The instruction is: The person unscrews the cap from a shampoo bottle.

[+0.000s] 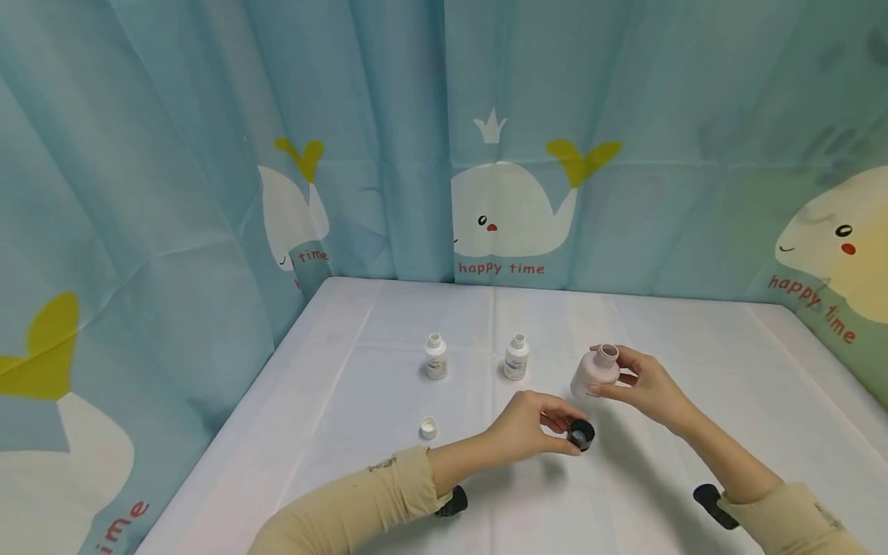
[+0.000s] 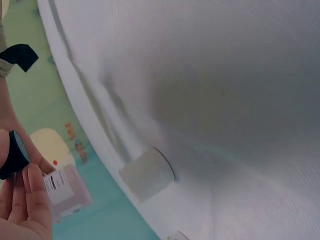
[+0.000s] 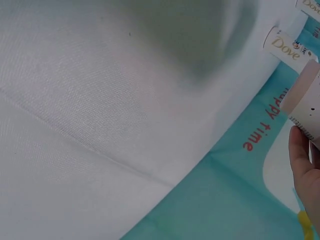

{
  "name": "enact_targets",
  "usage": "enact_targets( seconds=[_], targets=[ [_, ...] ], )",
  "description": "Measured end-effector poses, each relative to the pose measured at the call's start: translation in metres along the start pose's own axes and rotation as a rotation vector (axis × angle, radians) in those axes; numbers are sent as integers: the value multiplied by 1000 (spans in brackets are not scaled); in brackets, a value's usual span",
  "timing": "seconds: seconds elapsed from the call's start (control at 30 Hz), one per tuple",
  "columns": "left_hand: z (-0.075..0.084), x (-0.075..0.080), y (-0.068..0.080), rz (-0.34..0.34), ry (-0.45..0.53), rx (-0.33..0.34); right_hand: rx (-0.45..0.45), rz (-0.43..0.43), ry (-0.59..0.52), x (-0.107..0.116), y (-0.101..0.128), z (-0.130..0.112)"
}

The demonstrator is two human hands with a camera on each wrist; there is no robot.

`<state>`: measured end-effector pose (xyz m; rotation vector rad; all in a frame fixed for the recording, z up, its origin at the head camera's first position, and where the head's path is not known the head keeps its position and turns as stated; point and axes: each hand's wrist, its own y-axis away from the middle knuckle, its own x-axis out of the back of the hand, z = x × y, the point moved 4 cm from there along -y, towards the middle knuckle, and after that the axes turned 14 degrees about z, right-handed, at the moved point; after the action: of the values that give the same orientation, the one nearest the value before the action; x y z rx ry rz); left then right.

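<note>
My left hand [image 1: 522, 425] pinches a black screw cap [image 1: 581, 435] between thumb and fingers, its hollow side facing the camera. To its upper right, my right hand [image 1: 650, 385] holds a pale pink bottle [image 1: 593, 375] tilted above the table, with its open neck toward me. A printed label shows on this pink bottle [image 2: 62, 187] in the left wrist view, just past the black cap [image 2: 17, 154]. Cap and bottle are apart. In the right wrist view the fingers [image 3: 300, 152] of my right hand press against the bottle's side [image 3: 306, 102].
Two uncapped white bottles stand farther back, one at left [image 1: 436, 361] and one near the middle [image 1: 516, 360]; Dove lettering shows on a white bottle [image 3: 289, 49]. A small white cap [image 1: 428, 427] lies nearer me. A blue whale-print curtain [image 1: 388, 139] borders the white table [image 1: 333, 370].
</note>
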<state>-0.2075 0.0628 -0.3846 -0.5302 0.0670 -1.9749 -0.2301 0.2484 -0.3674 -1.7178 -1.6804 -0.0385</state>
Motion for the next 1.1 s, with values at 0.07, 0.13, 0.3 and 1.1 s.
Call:
enact_targets(
  seconds=[0.07,0.13,0.3,1.1],
  targets=[
    [0,-3,0,-8,-6,-1,-12,-8,-1,0,-2,2],
    [1,-5,0,-17,-23,2,-26,-18,-3,0,-3,5],
    [0,-12,2,-33,-106,-11,-40,-47,-18,0,-5,12],
    [-9,-59,-6,-43,-209,39,-76,-114,68,6,-21,40]
  ],
)
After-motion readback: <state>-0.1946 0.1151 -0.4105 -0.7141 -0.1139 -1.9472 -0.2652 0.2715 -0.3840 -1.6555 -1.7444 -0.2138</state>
